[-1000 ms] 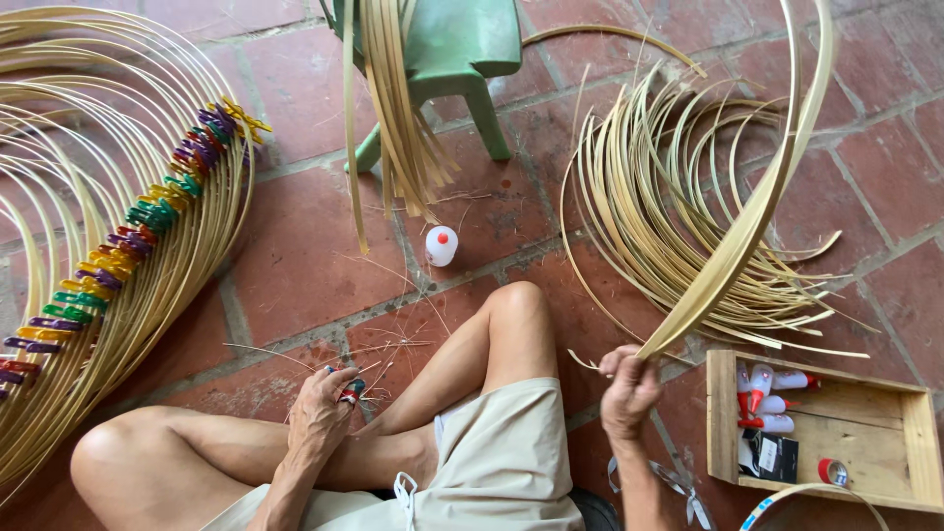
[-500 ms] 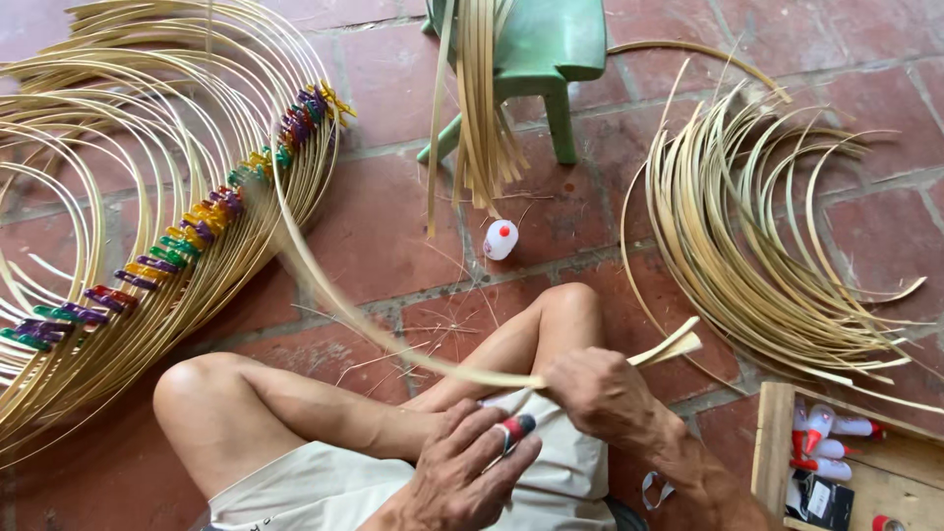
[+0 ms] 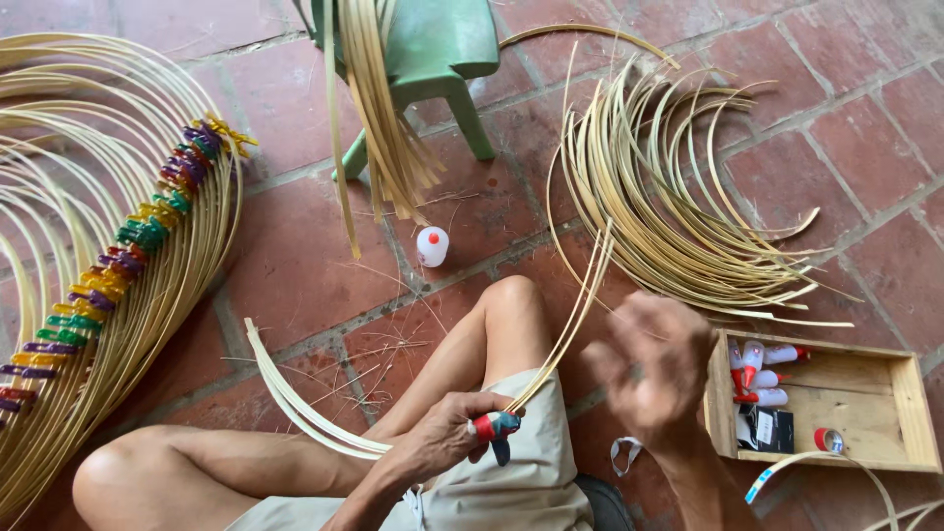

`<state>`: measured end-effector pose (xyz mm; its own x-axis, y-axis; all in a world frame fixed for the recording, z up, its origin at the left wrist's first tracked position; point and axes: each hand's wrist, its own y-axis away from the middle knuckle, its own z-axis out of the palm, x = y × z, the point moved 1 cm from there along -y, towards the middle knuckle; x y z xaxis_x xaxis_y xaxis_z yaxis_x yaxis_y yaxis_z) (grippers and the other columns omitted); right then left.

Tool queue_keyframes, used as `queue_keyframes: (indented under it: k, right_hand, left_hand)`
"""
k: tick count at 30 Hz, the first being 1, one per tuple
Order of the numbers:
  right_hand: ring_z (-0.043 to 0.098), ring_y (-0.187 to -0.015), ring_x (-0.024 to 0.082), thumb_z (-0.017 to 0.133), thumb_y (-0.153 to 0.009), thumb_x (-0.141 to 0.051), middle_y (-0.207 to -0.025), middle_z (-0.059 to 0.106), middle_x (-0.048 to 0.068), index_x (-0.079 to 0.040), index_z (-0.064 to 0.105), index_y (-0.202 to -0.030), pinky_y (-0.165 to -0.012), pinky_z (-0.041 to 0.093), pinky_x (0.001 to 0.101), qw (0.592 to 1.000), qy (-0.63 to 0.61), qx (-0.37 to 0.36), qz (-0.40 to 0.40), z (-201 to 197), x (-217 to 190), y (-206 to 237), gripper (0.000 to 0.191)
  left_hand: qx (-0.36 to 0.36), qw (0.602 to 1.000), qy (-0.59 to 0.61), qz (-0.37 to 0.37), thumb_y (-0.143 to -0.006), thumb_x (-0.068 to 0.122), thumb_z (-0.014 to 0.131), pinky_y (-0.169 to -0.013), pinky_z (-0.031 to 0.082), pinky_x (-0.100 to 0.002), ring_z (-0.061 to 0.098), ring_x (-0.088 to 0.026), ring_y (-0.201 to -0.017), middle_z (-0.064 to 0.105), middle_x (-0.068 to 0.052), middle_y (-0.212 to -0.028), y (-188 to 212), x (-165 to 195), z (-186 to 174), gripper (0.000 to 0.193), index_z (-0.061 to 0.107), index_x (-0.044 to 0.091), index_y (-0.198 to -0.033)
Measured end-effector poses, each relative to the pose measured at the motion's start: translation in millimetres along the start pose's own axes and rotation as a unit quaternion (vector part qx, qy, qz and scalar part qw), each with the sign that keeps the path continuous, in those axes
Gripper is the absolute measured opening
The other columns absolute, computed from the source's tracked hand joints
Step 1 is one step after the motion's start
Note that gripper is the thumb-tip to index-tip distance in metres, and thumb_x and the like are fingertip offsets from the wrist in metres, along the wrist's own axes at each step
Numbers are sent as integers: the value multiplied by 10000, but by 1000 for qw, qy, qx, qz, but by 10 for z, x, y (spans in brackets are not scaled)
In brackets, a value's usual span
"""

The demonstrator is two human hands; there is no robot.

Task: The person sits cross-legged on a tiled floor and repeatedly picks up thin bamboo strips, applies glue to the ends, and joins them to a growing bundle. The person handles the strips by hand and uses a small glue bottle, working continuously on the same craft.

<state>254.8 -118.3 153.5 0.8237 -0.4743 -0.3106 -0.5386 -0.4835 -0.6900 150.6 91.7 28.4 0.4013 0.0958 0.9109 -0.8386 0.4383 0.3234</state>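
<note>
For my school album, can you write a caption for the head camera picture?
A left hand pinches bent bamboo strips with a red clip, right hand blurred above a wooden box.

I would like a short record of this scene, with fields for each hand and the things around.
Left hand: pinches a bent bamboo strip together with a red and blue clip.
Right hand: blurred, raised above the lap, seems empty.
Floor: red brick.
Left side: strip bundle with coloured clips.
Right side: loose curved strips; wooden box with small bottles.
Top: green plastic stool; small white bottle.
</note>
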Motion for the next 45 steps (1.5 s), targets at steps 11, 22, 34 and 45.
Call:
queue_keyframes:
  k: [11,22,34,45]
  right_hand:
    - [687,-718,97,569,-1033,-141,-1092,785,161,48,448,-1466,-599,592,227,878,-313,-77,353,307,305,391,487]
    - [684,-811,141,553,-849,80,-1304,650,252,-10,94,-1632,-626,584,235,920,-187,-9,343,149,207,274,912]
    - [666,-600,115,658,-948,-104,-863,759,135,-84,288,-1638,-522,552,239,864,-303,10,402,84,388,257,784]
    - [715,-725,125,681,-920,-26,-967,771,147,-9,426,-1535,-584,588,244,862,-325,-20,389,230,439,383,666]
  left_hand:
    - [-26,999,13,-19,-1022,207,623,-616,542,-220,658,-47,-700,748,-2,-881,-127,-87,-3,222,741,64,-1145]
    - [6,992,120,25,-1023,266,644,-456,430,-229,565,-63,-545,693,-45,-757,-372,122,183,277,679,-9,-1027]
    - [-38,998,53,-7,-1011,156,627,-588,524,-228,678,-63,-691,761,-26,-868,-311,10,-59,198,745,26,-1103]
    - [-148,972,-143,-115,-953,52,616,-663,604,-245,749,-102,-772,785,-55,-916,-70,-177,-507,315,763,85,-1229]
